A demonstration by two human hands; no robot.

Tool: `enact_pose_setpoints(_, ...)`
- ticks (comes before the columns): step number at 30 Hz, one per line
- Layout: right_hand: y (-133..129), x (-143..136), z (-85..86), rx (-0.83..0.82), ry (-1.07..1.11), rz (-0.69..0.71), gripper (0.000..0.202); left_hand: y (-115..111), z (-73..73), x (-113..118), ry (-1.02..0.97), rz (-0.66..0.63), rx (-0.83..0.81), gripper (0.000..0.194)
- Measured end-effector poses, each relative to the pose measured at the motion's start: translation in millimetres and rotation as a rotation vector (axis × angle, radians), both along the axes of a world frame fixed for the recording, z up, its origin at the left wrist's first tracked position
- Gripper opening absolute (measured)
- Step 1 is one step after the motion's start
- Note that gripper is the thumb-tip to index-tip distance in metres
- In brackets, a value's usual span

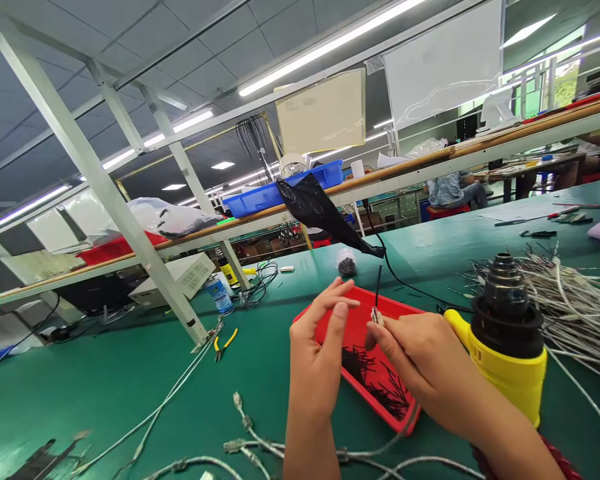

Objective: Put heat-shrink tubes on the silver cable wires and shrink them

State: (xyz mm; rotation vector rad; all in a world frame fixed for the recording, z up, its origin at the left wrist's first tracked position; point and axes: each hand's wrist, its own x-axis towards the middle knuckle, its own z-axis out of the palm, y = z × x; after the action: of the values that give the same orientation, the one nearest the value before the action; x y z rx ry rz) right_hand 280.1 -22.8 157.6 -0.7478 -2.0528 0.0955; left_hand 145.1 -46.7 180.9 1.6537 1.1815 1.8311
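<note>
My left hand (321, 333) is raised over the left side of a red tray (380, 417), its fingers apart and nothing between them. Beside it, my right hand (420, 357) pinches a small pale connector (377, 317). A thin black tube (379, 287) stands upright from that connector. Short black tube pieces (393, 390) lie in the tray below. Just right of my right hand is a yellow and black heat gun (510, 347) with its nozzle pointing up. Grey cables with connectors (247, 421) run across the green table in front of me.
A large bundle of pale cables (575, 307) lies at the right. Yellow-handled cutters (225, 344) and a blue spray can (220, 295) are at the left. Black plastic (325, 217) hangs from the shelf holding a blue tray (260, 199). A seated person (453, 192) is in the background.
</note>
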Motion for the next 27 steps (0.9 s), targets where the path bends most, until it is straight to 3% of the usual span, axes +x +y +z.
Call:
enact_pose_setpoints(4, -1.6, -1.8, -0.6, 0.025, -0.119, -0.02, 0.045, 1.5, -1.1, 5.2, -0.112, -0.022, 0.009, 0.028)
enact_pose_setpoints(9, 0.2, -3.6, -0.5, 0.086, -0.218, -0.098, 0.046, 5.1, -6.3, 15.4, -0.238, -0.046, -0.053, 0.015)
enact_pose_setpoints(16, 3.3, -4.6, -1.9, 0.155, -0.17, -0.158, 0.048, 7.6, -7.6, 17.9, -0.22, 0.021, -0.074, 0.014)
enact_pose_setpoints(23, 8.7, -3.0, -4.1, 0.237, -0.086, -0.196, 0.046, 7.3, -6.8, 18.3, -0.217, -0.037, -0.085, 0.011)
enact_pose_setpoints(27, 8.8, 1.8, -3.3, 0.171, -0.106, -0.179, 0.044, 7.3, -7.3, 20.2, -0.199, -0.055, -0.085, 0.008)
